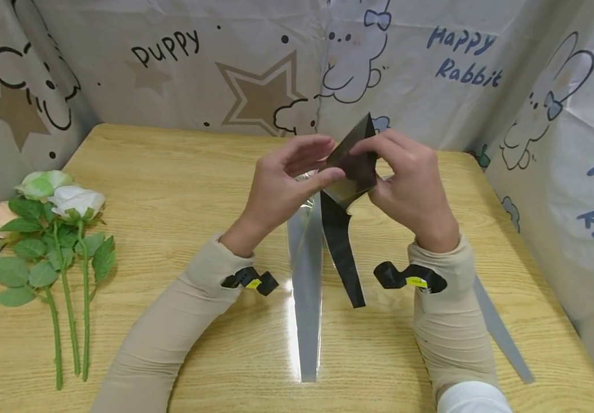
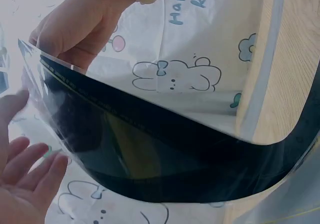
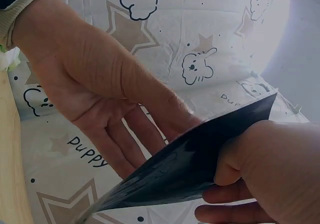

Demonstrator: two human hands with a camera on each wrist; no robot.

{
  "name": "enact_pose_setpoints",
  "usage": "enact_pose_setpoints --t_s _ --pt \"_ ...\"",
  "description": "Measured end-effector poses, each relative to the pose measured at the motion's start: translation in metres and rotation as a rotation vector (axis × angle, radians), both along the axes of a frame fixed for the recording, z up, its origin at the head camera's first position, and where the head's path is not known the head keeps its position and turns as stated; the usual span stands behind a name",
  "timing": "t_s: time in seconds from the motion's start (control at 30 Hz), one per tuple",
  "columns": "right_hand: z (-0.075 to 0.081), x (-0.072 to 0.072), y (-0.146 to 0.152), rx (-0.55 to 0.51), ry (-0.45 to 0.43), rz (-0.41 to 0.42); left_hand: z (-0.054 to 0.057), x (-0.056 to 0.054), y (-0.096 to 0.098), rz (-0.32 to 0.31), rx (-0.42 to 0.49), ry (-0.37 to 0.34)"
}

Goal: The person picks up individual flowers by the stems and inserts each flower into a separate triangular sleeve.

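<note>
A black, see-through plastic flower sleeve point(image 1: 345, 166) is held up above the middle of the table, its wide mouth upward and its narrow tail point(image 1: 345, 258) hanging down. My right hand point(image 1: 405, 178) pinches its right edge, the index finger bent over the rim. My left hand point(image 1: 291, 178) is at its left side, thumb and fingers extended and spread apart. In the left wrist view, the left fingers point(image 2: 37, 176) lie beside the sleeve without gripping it. The right wrist view shows the right hand point(image 3: 260, 169) at the black film, with the left hand point(image 3: 115, 89) behind it.
Several long grey-and-clear plastic sleeves lie on the wooden table point(image 1: 173, 189): one sleeve point(image 1: 307, 298) below the hands, another sleeve point(image 1: 503, 332) by the right forearm. Three roses point(image 1: 74, 201) with green stems lie at the left. Printed cloth point(image 1: 173, 86) walls surround the table.
</note>
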State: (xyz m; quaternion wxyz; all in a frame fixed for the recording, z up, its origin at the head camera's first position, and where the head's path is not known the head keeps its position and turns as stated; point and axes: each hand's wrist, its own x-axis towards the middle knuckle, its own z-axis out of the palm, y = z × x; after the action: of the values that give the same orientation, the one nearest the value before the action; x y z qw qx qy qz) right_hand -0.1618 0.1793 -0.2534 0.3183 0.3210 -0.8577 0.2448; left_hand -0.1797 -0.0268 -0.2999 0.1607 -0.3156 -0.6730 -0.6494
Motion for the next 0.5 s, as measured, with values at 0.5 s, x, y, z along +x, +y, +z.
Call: enact_pose_setpoints --t_s 0.5 --pt "0.005 0.012 -0.008 0.075 0.058 0.048 -0.005 -0.002 0.006 -0.003 -0.033 0.167"
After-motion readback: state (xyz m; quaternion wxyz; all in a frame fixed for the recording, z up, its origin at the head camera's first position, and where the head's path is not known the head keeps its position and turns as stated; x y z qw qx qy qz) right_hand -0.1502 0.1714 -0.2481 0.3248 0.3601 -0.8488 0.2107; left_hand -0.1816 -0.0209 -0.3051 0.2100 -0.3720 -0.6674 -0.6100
